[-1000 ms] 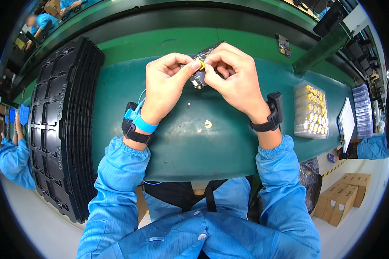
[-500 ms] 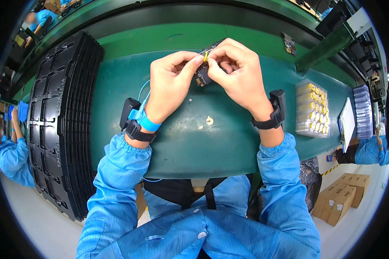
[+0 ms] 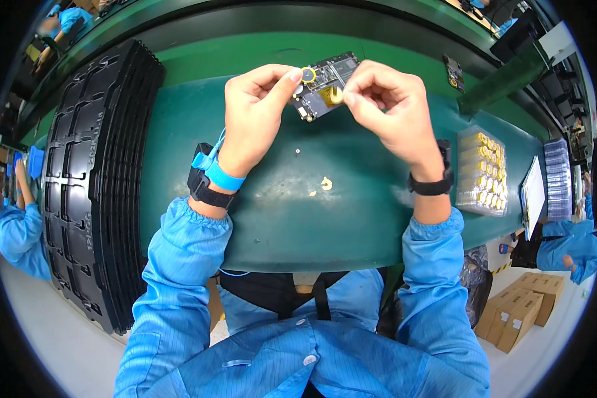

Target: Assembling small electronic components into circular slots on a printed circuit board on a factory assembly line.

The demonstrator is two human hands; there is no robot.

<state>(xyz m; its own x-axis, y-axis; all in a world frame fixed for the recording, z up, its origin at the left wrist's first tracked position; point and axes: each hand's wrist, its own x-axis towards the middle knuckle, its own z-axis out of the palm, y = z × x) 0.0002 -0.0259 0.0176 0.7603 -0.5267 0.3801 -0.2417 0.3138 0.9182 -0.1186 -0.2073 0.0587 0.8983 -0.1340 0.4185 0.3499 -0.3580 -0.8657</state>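
In the head view, my left hand (image 3: 255,116) pinches a yellow-rimmed disc (image 3: 308,74) between thumb and forefinger, against the dark circuit board (image 3: 326,79) at 12 o'clock. My right hand (image 3: 391,109) has its grip closed on a pale curved piece (image 3: 336,96) over that board. Black trays (image 3: 79,189) stand stacked at 9 o'clock, clear trays (image 3: 482,172) of yellow-rimmed parts at 3, on my green counter (image 3: 292,232).

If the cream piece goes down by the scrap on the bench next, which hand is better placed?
Right hand, I'd judge: its fingertips pinch the cream piece, while the left hand is occupied with the yellow-rimmed disc at the board.
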